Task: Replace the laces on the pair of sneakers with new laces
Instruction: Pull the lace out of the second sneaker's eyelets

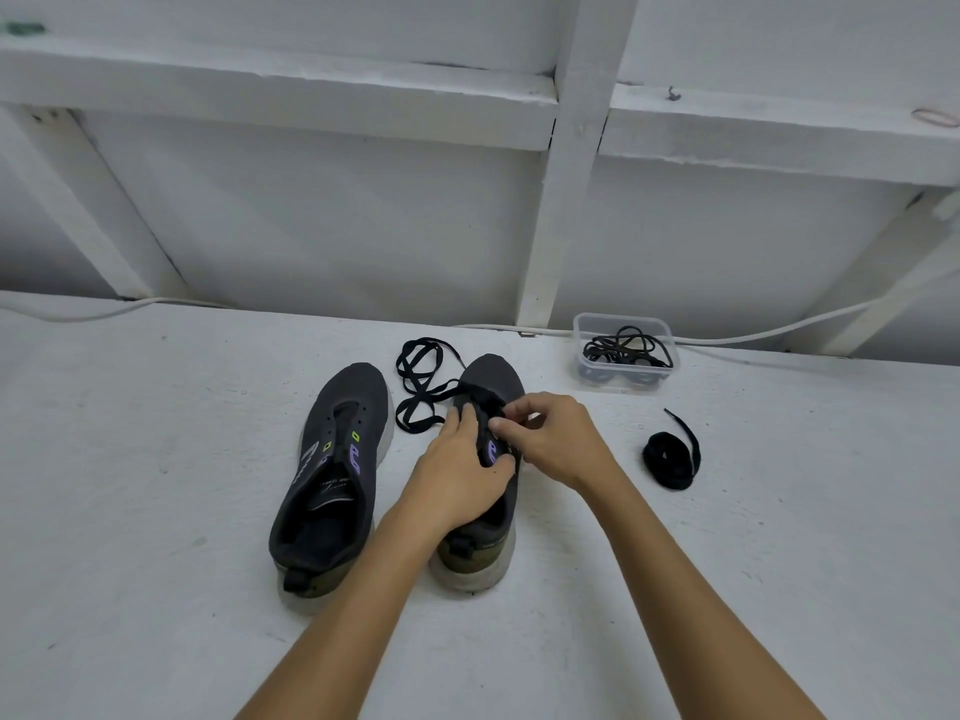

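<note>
Left hand (457, 467) clamps the right sneaker (485, 491) steady, fingers curled over its tongue — right hand (550, 439) pinches the black lace (421, 392) just beyond those fingertips, likely threading an eyelet.

Sneakers: two, one (332, 475) left of the hands, one (491, 379) under them. Loose flat lace (421, 387): one. Coiled lace bundle (670, 459): one. Plastic container (626, 350) of laces: one. Hands: two.
</note>
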